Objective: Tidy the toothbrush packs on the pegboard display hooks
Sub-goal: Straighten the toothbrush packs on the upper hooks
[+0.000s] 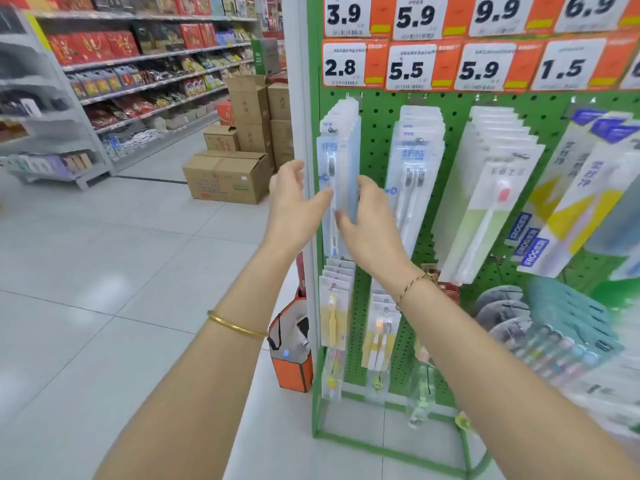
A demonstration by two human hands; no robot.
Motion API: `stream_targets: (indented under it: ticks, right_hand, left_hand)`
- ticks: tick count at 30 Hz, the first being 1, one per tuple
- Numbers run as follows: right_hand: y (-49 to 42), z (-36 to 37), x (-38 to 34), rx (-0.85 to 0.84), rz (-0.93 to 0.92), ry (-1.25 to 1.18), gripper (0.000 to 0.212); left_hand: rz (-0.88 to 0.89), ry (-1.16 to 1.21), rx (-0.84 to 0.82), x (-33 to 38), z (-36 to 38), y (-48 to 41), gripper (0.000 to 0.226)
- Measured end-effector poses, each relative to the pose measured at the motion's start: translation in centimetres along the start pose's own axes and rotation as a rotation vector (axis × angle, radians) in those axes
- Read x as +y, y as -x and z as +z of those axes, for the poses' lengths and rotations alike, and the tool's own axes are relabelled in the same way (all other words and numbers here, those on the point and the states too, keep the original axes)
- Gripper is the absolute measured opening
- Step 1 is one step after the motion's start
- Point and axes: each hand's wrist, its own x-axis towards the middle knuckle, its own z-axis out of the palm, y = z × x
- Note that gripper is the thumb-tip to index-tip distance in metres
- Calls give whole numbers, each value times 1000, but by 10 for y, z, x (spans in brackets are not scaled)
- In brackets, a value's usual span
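Gripped toothbrush packs [337,157] at pegboard [378,140] edge in right hand [374,230] fingers, left hand [294,202] fingers wide; orange bag [293,374] below, contents unclear.

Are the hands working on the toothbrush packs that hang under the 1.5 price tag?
No, the left hand and the right hand are at the leftmost packs, under the 2.8 tag.

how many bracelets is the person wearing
2. A plain gold bangle sits on the left wrist, and a thin twisted bracelet on the right wrist. Both forearms show in full, so none seems hidden.
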Motion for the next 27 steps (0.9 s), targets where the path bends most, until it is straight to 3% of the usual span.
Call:
stream_targets:
  ticks: [6,13,19,27]
  right_hand:
    - [-21,31,5,163,12,-22,49]
    - [-31,42,9,258,51,-37,40]
    - [-29,35,10,325,7,-115,4]
    - [-24,33,9,378,-97,-240,5]
  left_hand:
    - [69,106,-91,-19,0,-30,44]
    - [181,150,-78,-31,1,-36,22]
    - [177,246,-99,-27,-3,-34,23]
    - [163,291,-127,-19,-7,-33,14]
